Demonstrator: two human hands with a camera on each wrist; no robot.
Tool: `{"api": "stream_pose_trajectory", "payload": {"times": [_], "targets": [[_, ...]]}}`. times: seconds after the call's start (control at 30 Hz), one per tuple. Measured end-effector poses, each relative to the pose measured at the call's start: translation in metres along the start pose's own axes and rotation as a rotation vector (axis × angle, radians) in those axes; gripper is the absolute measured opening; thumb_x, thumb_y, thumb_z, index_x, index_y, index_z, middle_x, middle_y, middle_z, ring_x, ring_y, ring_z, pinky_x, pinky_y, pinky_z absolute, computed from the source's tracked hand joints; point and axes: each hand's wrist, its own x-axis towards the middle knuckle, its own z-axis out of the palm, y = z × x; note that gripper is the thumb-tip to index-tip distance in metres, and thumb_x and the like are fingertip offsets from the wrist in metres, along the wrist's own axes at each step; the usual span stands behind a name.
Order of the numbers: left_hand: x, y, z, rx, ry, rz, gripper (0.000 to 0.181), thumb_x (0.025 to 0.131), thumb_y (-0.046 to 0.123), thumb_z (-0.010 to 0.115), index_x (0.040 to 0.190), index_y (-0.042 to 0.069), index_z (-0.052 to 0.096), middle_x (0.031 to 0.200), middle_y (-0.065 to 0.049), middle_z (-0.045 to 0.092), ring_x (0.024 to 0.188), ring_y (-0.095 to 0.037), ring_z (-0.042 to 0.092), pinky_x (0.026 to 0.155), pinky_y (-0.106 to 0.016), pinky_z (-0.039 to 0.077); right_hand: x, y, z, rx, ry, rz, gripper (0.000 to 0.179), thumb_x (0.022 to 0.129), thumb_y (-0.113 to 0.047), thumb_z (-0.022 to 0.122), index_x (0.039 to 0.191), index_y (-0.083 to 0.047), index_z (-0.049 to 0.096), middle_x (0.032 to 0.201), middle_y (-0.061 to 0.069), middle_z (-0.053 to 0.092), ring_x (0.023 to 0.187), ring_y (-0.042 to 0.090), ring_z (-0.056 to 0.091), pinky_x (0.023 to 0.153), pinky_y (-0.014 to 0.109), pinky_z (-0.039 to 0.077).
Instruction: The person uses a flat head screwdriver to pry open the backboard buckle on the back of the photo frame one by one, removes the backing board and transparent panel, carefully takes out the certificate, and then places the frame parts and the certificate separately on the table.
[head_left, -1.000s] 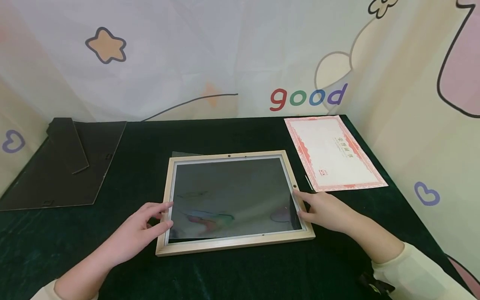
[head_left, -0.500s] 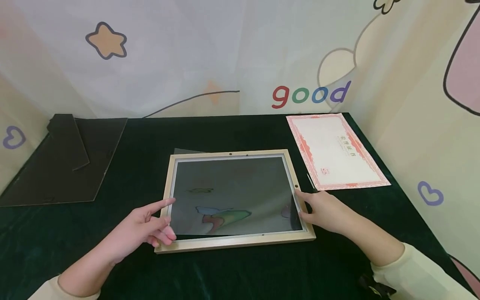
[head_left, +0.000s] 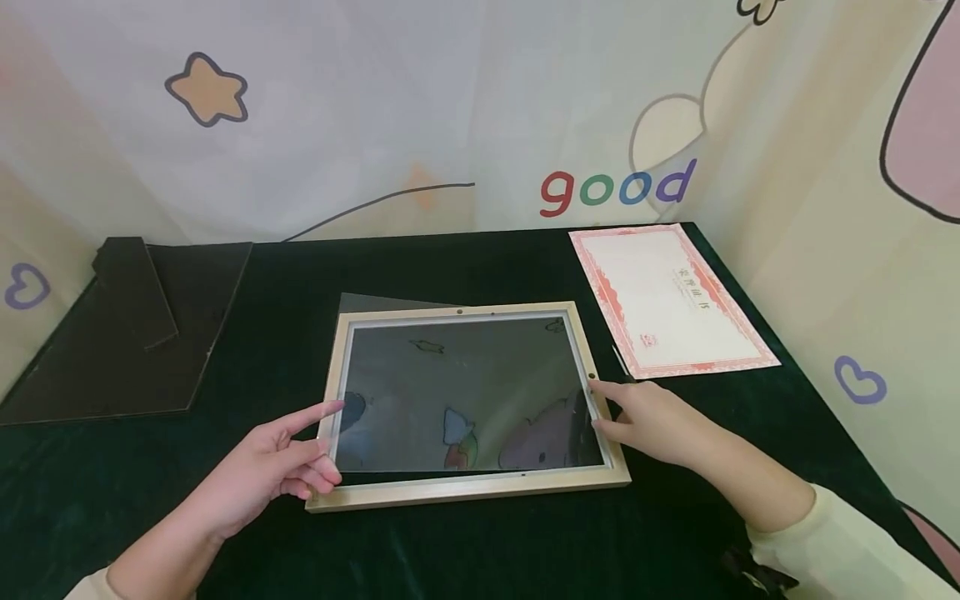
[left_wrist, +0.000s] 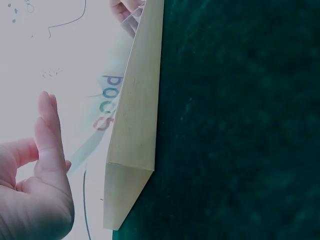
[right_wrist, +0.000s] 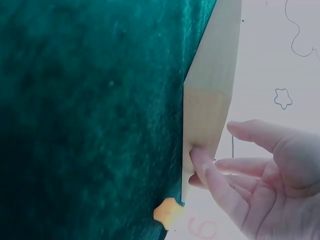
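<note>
A pale wooden picture frame [head_left: 465, 494] lies on the dark green cloth, with a clear, reflective sheet [head_left: 465, 392] in its opening. Beyond the far bar a transparent corner [head_left: 367, 302] sticks out; whether it belongs to the same sheet I cannot tell. My left hand [head_left: 281, 458] is at the frame's left bar, index finger stretched out to the inner edge, other fingers lower down. My right hand [head_left: 652, 421] holds the right bar, thumb and index finger at its inner edge. One finger [right_wrist: 202, 162] touches the bar's outer side in the right wrist view.
At the far left lies a black backing board [head_left: 172, 358] with a fold-out stand [head_left: 138, 292]. A certificate with a pink-red border [head_left: 667, 308] rests at the back right, and a thin pale strip [head_left: 619, 362] shows beside it. Printed curtains [head_left: 337, 108] enclose the table.
My left hand's lower fingers have come down and spread along the left bar. More of the clear corner shows past the far bar, and the reflections have shifted. My right hand stays nearly still.
</note>
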Motion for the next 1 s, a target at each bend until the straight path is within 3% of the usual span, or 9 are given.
{"api": "stream_pose_trajectory", "payload": {"times": [0.07, 0.13, 0.27, 0.33, 0.47, 0.57, 0.7, 0.83, 1.0], "targets": [[-0.001, 0.001, -0.002, -0.012, 0.008, 0.003, 0.063, 0.097, 0.022, 0.051, 0.148, 0.002, 0.019, 0.085, -0.015, 0.069, 0.072, -0.021, 0.067, 0.065, -0.025, 0.053, 0.002, -0.001, -0.002, -0.010, 0.020, -0.023, 0.055, 0.085, -0.018, 0.068, 0.132, 0.003, 0.049, 0.080, 0.009, 0.063, 0.057, 0.015, 0.056, 0.049, 0.027, 0.047], [-0.002, 0.001, -0.004, -0.023, 0.014, -0.006, 0.065, 0.096, 0.023, 0.052, 0.148, 0.003, 0.019, 0.085, -0.014, 0.069, 0.072, -0.019, 0.067, 0.066, -0.025, 0.054, 0.003, -0.001, -0.004, -0.045, 0.048, -0.046, 0.054, 0.085, -0.019, 0.069, 0.131, 0.003, 0.050, 0.104, 0.017, 0.064, 0.078, 0.024, 0.064, 0.065, 0.033, 0.054], [-0.006, 0.002, -0.011, -0.038, 0.011, 0.021, 0.063, 0.097, 0.021, 0.051, 0.147, 0.002, 0.019, 0.085, -0.012, 0.069, 0.072, -0.018, 0.067, 0.066, -0.024, 0.053, 0.003, 0.000, -0.008, -0.051, 0.135, -0.107, 0.051, 0.086, -0.019, 0.068, 0.129, 0.003, 0.052, 0.130, 0.024, 0.051, 0.112, 0.036, 0.055, 0.086, 0.044, 0.049], [-0.008, 0.002, -0.014, -0.062, 0.002, 0.035, 0.061, 0.097, 0.019, 0.050, 0.147, 0.003, 0.019, 0.085, -0.011, 0.069, 0.072, -0.016, 0.066, 0.065, -0.023, 0.053, 0.003, 0.000, -0.007, 0.023, 0.145, -0.129, 0.048, 0.087, -0.018, 0.066, 0.128, 0.003, 0.053, 0.122, 0.021, 0.057, 0.101, 0.031, 0.060, 0.080, 0.036, 0.053], [-0.011, 0.000, -0.015, -0.104, -0.032, 0.064, 0.058, 0.098, 0.016, 0.049, 0.147, 0.003, 0.020, 0.083, -0.009, 0.069, 0.071, -0.014, 0.066, 0.064, -0.021, 0.052, 0.001, 0.001, -0.001, 0.203, 0.060, -0.139, 0.046, 0.090, -0.021, 0.062, 0.129, 0.003, 0.052, 0.111, 0.014, 0.064, 0.082, 0.017, 0.059, 0.065, 0.024, 0.052], [-0.013, -0.001, -0.018, -0.119, -0.041, 0.083, 0.055, 0.098, 0.014, 0.048, 0.147, 0.007, 0.024, 0.083, -0.009, 0.068, 0.070, -0.013, 0.065, 0.063, -0.021, 0.053, 0.001, 0.002, 0.004, 0.273, -0.006, -0.141, 0.050, 0.091, -0.025, 0.061, 0.131, 0.004, 0.049, 0.112, 0.013, 0.064, 0.089, 0.018, 0.061, 0.073, 0.028, 0.053], [-0.013, 0.001, -0.023, -0.130, -0.046, 0.087, 0.050, 0.099, 0.014, 0.047, 0.146, 0.013, 0.030, 0.084, -0.010, 0.068, 0.072, -0.014, 0.066, 0.065, -0.021, 0.053, 0.002, 0.005, 0.004, 0.359, -0.053, -0.147, 0.058, 0.092, -0.026, 0.060, 0.135, 0.007, 0.041, 0.103, 0.008, 0.066, 0.082, 0.016, 0.063, 0.073, 0.028, 0.053], [-0.009, 0.006, -0.025, -0.092, -0.030, 0.074, 0.054, 0.099, 0.017, 0.047, 0.148, 0.010, 0.025, 0.086, -0.010, 0.068, 0.073, -0.015, 0.066, 0.067, -0.022, 0.053, 0.004, 0.007, 0.000, 0.456, -0.060, -0.159, 0.065, 0.091, -0.024, 0.062, 0.139, 0.008, 0.033, 0.093, 0.004, 0.066, 0.072, 0.016, 0.063, 0.072, 0.025, 0.053], [0.003, 0.010, -0.027, -0.004, 0.021, 0.044, 0.063, 0.098, 0.021, 0.049, 0.148, 0.001, 0.015, 0.087, -0.011, 0.068, 0.073, -0.018, 0.066, 0.068, -0.024, 0.053, 0.010, 0.009, -0.008, 0.541, -0.041, -0.162, 0.065, 0.090, -0.016, 0.063, 0.141, 0.008, 0.030, 0.094, 0.009, 0.066, 0.070, 0.019, 0.065, 0.073, 0.026, 0.053]]}}
